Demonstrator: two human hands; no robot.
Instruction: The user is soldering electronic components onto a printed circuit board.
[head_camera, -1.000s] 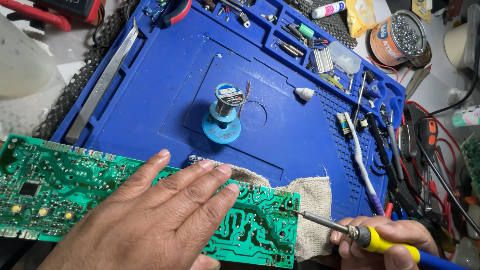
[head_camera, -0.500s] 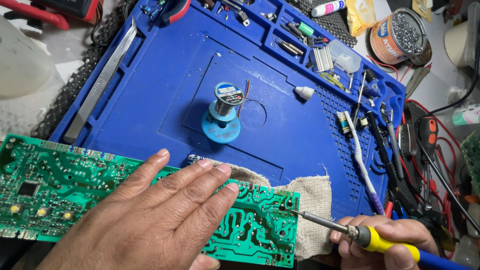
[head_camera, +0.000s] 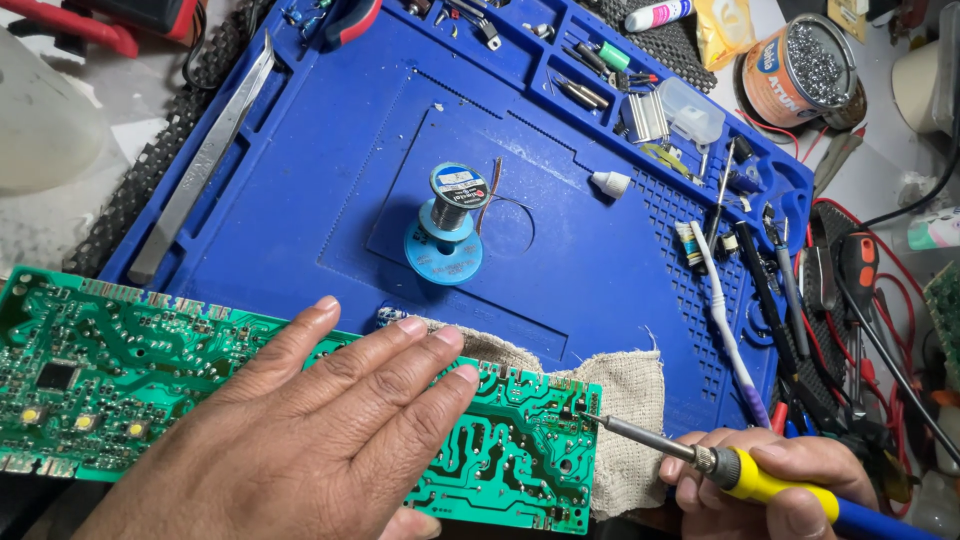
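Left hand (head_camera: 320, 430) flat — circuit board (head_camera: 510, 460) beneath

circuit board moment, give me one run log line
left hand: flat on green circuit board | right hand: holds soldering iron, tip at board's right edge | beneath: cloth, blue mat

Very little has shifted for us across these moments. The blue solder spool (head_camera: 448, 222) sat slightly higher and further right a second ago, slid a touch down and left, and now sits back near where it began, which reads as our head moving. The soldering iron (head_camera: 700, 458) tip sits at the same board edge.
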